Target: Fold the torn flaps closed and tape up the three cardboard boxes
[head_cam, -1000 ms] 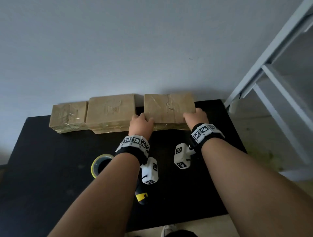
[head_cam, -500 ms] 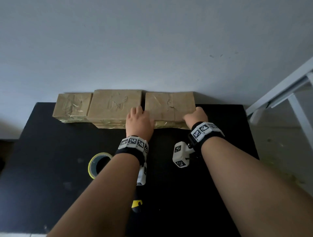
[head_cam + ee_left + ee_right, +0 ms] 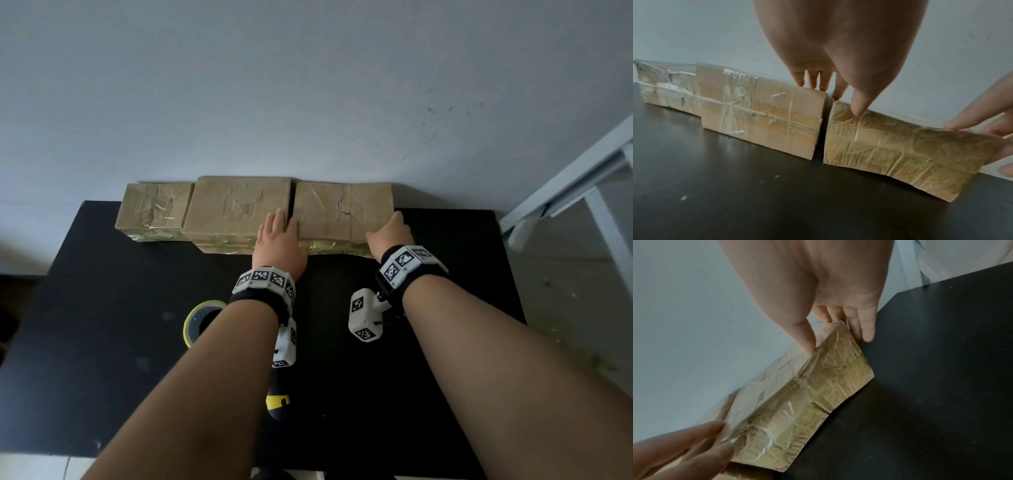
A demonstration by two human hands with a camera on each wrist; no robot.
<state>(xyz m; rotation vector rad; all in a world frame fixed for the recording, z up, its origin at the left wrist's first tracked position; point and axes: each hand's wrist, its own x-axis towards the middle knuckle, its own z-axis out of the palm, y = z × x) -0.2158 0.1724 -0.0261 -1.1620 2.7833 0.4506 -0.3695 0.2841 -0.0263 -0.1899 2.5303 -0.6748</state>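
Note:
Three taped cardboard boxes stand in a row along the wall at the table's far edge: a small left box (image 3: 154, 209), a middle box (image 3: 236, 209) and a right box (image 3: 342, 209). My left hand (image 3: 281, 228) lies flat across the narrow gap between the middle and right boxes. Its fingers (image 3: 812, 81) are straight on the middle box (image 3: 760, 113) and its thumb touches the right box (image 3: 890, 146). My right hand (image 3: 394, 228) is at the right box's right end, thumb on the top edge. Its straight fingers (image 3: 865, 331) lie against the end face of that box (image 3: 813, 394).
On the black table (image 3: 120, 325) a yellow-rimmed tape roll (image 3: 202, 320) lies partly hidden by my left forearm. A black and yellow tool (image 3: 279, 402) shows below that arm. A white frame (image 3: 582, 178) stands to the right of the table.
The gap between the right and middle boxes has narrowed. My left hand has slid from the right box's front corner up onto the box tops. The right hand stays at the right end.

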